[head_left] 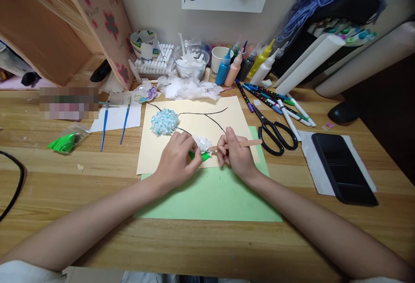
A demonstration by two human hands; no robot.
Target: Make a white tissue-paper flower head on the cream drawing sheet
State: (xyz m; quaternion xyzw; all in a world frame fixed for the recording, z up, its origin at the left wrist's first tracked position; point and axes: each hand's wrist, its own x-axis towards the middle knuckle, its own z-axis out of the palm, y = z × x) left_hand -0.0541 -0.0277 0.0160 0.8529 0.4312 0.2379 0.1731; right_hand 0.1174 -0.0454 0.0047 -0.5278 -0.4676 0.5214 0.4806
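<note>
The left hand (178,157) is pinching a green paper leaf (198,157) beside the white tissue flower (202,142); the right hand (235,153), gripping a wooden stick (243,143), is apparently pressing it.

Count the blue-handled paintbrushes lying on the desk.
2. The left paintbrush lies half off the white paper. The right paintbrush lies across it. Both are left of the cream sheet. Others may be hidden in the clutter behind.
</note>
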